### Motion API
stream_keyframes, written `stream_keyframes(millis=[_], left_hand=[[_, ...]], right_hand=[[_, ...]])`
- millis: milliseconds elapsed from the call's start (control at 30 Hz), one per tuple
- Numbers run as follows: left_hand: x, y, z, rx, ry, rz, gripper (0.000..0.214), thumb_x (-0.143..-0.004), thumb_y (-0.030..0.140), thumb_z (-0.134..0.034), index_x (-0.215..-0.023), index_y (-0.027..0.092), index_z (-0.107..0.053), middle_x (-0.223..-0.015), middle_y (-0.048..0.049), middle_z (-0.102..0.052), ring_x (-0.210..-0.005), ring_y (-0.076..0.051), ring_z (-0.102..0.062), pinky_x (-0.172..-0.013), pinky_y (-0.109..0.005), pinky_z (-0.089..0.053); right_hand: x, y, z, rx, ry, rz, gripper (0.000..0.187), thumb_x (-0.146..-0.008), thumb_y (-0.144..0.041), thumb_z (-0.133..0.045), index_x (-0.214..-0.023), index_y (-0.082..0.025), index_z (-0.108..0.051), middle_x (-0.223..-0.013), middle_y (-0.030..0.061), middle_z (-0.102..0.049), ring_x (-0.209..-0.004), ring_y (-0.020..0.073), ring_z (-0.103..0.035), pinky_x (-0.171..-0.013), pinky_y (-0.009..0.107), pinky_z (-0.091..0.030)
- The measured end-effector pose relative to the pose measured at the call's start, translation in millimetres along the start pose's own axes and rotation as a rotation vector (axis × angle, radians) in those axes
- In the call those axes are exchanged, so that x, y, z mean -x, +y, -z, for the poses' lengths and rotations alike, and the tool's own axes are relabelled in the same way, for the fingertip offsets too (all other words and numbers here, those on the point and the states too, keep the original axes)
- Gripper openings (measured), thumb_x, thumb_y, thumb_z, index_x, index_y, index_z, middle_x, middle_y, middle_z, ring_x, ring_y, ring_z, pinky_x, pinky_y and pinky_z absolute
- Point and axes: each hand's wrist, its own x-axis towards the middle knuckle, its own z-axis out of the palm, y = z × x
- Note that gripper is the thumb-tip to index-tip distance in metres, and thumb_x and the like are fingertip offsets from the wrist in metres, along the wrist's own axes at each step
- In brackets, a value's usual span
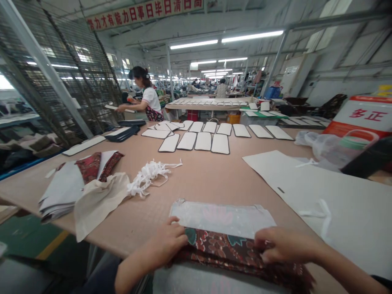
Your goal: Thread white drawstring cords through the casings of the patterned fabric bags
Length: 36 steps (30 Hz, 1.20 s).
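A stack of dark red floral fabric [219, 247] lies folded at the table's near edge, over a pale cloth [220, 214] with a faint pink flower. My left hand [168, 243] grips the left edge of the floral fabric, fingers curled on it. At the right end, my right hand [283, 245] pinches the same fabric between thumb and fingers. More pale cloth hangs below the floral band, in front of my body. Left of my hands a bundle of white ties [148, 177] rests beside a cream cloth [101, 196].
Grey and red fabric pieces [65, 185] lie at the left. Several white dark-edged panels [203, 141] are spread across the far side of the table [202, 175]. A large white sheet [343, 200] covers the right side. A co-worker [148, 98] stands at the far left.
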Motion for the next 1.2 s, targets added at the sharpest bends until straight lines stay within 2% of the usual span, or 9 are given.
stream_keyframes(millis=[67,200,400,600,733,833,967,1100,1200], left_hand=[[0,7,3.9,0.072,-0.119,-0.015,0.017,-0.084,0.023,-0.048,-0.069,0.02,-0.056,-0.075,0.0007,-0.059,-0.076,-0.013,-0.052,-0.086,-0.031,-0.033],[-28,1,0.3,0.24,-0.261,0.075,0.013,-0.081,0.026,-0.053,-0.072,0.02,-0.06,-0.072,0.0014,-0.061,-0.071,-0.012,-0.054,-0.074,-0.024,-0.038],[-104,-13,-33.6,0.28,-0.165,0.202,0.016,-0.082,0.022,-0.049,-0.089,0.019,-0.064,-0.087,-0.0022,-0.061,-0.082,-0.015,-0.055,-0.075,-0.023,-0.04],[-149,-9,-71.1,0.112,-0.045,0.19,0.022,-0.08,0.025,-0.054,-0.1,0.017,-0.058,-0.103,-0.0066,-0.056,-0.095,-0.019,-0.05,-0.083,-0.03,-0.038],[-151,-2,-79.8,0.006,0.005,0.058,0.014,-0.08,0.029,-0.054,-0.089,0.017,-0.057,-0.104,-0.0062,-0.056,-0.099,-0.021,-0.048,-0.087,-0.035,-0.035],[-143,-3,-73.6,-0.005,-0.091,-0.028,0.015,-0.082,0.028,-0.051,-0.091,0.018,-0.055,-0.092,-0.0047,-0.06,-0.091,-0.019,-0.053,-0.084,-0.032,-0.036],[-120,-29,-50.5,-0.04,-0.238,0.132,0.034,-0.078,0.029,-0.054,-0.111,0.02,-0.048,-0.087,-0.0032,-0.063,-0.081,-0.019,-0.058,-0.074,-0.03,-0.039],[-92,-59,-28.2,-0.102,-0.362,0.241,0.015,-0.076,0.027,-0.055,-0.088,0.018,-0.059,-0.083,-0.0034,-0.064,-0.077,-0.02,-0.058,-0.075,-0.031,-0.039],[-82,-64,-26.0,-0.119,-0.324,0.196,0.01,-0.077,0.026,-0.055,-0.078,0.017,-0.06,-0.08,-0.0039,-0.064,-0.076,-0.019,-0.058,-0.075,-0.032,-0.037]], right_hand=[[-1,8,3,-0.093,0.006,0.016,0.023,-0.069,-0.028,-0.055,-0.089,-0.022,-0.065,-0.083,0.003,-0.067,-0.071,0.0186,-0.06,-0.061,0.025,-0.04],[-50,8,-4,-0.028,0.323,0.072,0.024,-0.078,-0.024,-0.046,-0.093,-0.018,-0.064,-0.097,0.0073,-0.064,-0.089,0.0201,-0.057,-0.077,0.027,-0.039],[-117,6,-25,0.217,0.494,0.018,0.016,-0.077,-0.016,-0.049,-0.087,-0.015,-0.061,-0.096,0.0102,-0.059,-0.095,0.0218,-0.051,-0.081,0.029,-0.036],[-113,6,-26,0.252,0.513,0.032,0.015,-0.079,-0.014,-0.044,-0.082,-0.011,-0.059,-0.089,0.0128,-0.059,-0.088,0.0216,-0.052,-0.077,0.029,-0.038],[-95,-6,-23,0.176,0.558,0.221,0.016,-0.076,-0.014,-0.043,-0.085,-0.014,-0.056,-0.093,0.0098,-0.059,-0.089,0.0185,-0.052,-0.077,0.026,-0.037],[-80,2,-21,0.057,0.486,0.219,0.027,-0.074,-0.024,-0.048,-0.1,-0.017,-0.052,-0.094,0.0071,-0.061,-0.083,0.0178,-0.055,-0.071,0.026,-0.038],[-66,59,-22,0.094,0.398,0.011,0.023,-0.072,-0.017,-0.045,-0.093,-0.018,-0.055,-0.087,0.0082,-0.064,-0.08,0.0218,-0.058,-0.069,0.03,-0.038],[-68,111,-15,0.172,0.301,-0.078,0.019,-0.065,-0.008,-0.047,-0.076,-0.016,-0.059,-0.082,0.0105,-0.065,-0.077,0.0247,-0.059,-0.068,0.033,-0.039],[-86,83,-1,0.235,0.309,-0.005,0.024,-0.061,-0.008,-0.052,-0.082,-0.015,-0.063,-0.09,0.0137,-0.065,-0.085,0.0288,-0.058,-0.074,0.036,-0.04]])
